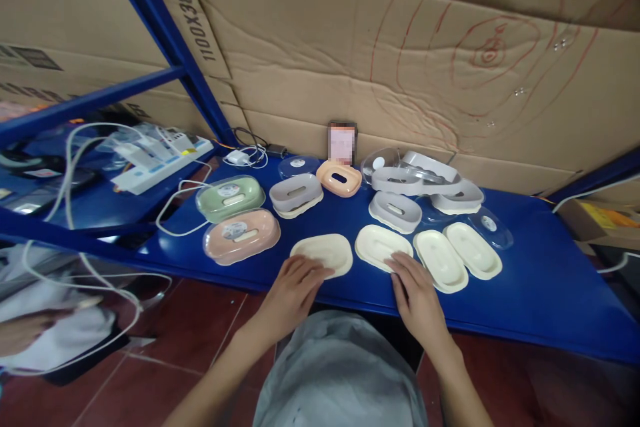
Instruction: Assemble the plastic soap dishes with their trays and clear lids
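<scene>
My left hand [294, 285] rests on the front left edge of a cream oval tray [327, 252], its fingers stretched over the rim. Under the fingertips of my right hand [416, 290] is the front right edge of a second cream tray [371, 245]; the thumb stands apart from the fingers. Both hands look open, and both trays lie flat on the blue table [345, 293]. Two more cream trays, one [440, 260] beside the other [473, 250], lie to the right.
Behind stand a pink soap box [260, 233], a green one [247, 197], grey cases [296, 192] [397, 211], a peach cover [345, 180] and clear lids [490, 227]. A phone-like screen [343, 141] leans on cardboard. A power strip [163, 167] and cables lie left; another person's hand [25, 330] shows there.
</scene>
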`<state>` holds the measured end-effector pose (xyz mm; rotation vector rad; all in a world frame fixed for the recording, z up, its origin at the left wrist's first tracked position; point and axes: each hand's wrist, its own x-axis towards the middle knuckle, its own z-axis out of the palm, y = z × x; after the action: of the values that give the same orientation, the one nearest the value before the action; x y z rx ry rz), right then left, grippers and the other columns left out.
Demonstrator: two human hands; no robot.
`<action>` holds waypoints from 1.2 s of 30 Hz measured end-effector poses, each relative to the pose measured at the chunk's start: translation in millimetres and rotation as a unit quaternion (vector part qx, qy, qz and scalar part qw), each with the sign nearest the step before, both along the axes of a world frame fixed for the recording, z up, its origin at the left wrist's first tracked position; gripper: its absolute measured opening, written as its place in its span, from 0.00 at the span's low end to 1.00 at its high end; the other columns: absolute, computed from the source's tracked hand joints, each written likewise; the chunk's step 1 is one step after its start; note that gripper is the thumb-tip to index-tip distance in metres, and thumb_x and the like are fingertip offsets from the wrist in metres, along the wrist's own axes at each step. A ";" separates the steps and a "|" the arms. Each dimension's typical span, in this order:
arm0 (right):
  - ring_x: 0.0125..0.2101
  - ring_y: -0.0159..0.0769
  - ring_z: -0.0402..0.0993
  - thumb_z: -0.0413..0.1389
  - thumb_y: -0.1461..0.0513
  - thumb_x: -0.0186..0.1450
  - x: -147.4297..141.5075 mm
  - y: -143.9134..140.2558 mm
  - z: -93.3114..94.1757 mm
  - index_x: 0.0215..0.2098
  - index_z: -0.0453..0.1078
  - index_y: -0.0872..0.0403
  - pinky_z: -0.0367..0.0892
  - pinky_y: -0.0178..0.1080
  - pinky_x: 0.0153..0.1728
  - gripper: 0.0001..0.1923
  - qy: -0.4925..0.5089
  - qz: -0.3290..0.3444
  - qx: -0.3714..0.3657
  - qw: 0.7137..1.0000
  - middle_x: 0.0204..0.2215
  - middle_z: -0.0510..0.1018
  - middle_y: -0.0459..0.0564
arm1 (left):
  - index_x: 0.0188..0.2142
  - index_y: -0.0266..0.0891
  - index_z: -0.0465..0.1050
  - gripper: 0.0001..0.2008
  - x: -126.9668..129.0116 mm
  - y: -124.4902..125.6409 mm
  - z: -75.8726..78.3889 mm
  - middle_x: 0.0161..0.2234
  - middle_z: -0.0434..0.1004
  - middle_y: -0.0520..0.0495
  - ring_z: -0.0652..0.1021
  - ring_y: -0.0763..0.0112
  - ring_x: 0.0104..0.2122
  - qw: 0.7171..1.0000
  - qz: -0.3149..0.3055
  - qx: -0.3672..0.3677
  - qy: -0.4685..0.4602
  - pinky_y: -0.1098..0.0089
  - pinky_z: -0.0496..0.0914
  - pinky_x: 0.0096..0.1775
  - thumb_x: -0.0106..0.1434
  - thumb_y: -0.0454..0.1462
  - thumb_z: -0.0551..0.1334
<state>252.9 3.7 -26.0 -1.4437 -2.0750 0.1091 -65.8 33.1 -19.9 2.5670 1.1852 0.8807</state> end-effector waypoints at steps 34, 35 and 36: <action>0.69 0.50 0.67 0.52 0.59 0.79 -19.4 20.4 11.4 0.73 0.62 0.46 0.66 0.57 0.66 0.25 0.003 0.017 0.000 1.000 0.69 0.71 0.55 | 0.65 0.41 0.69 0.20 17.6 20.7 0.5 0.66 0.70 0.34 0.72 0.47 0.66 0.983 0.175 0.052 -0.014 0.45 0.67 0.64 0.75 0.34 0.60; 0.69 0.50 0.67 0.52 0.59 0.79 -18.3 22.7 13.1 0.72 0.62 0.46 0.66 0.57 0.66 0.25 0.006 0.011 0.006 1.000 0.69 0.71 0.55 | 0.65 0.41 0.69 0.20 16.6 22.1 -1.2 0.66 0.71 0.34 0.72 0.48 0.65 0.984 0.171 0.046 -0.007 0.45 0.68 0.64 0.75 0.34 0.60; 0.69 0.50 0.68 0.51 0.59 0.79 -16.1 26.4 15.5 0.72 0.62 0.46 0.66 0.57 0.67 0.25 0.003 0.004 0.015 1.000 0.68 0.72 0.55 | 0.64 0.41 0.69 0.19 16.1 22.9 -2.3 0.65 0.71 0.35 0.72 0.48 0.65 0.986 0.161 0.039 0.000 0.45 0.68 0.65 0.76 0.34 0.60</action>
<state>236.8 30.0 -10.5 -1.4160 -2.0689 0.0856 -49.7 56.0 -22.3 2.4740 1.6267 1.0068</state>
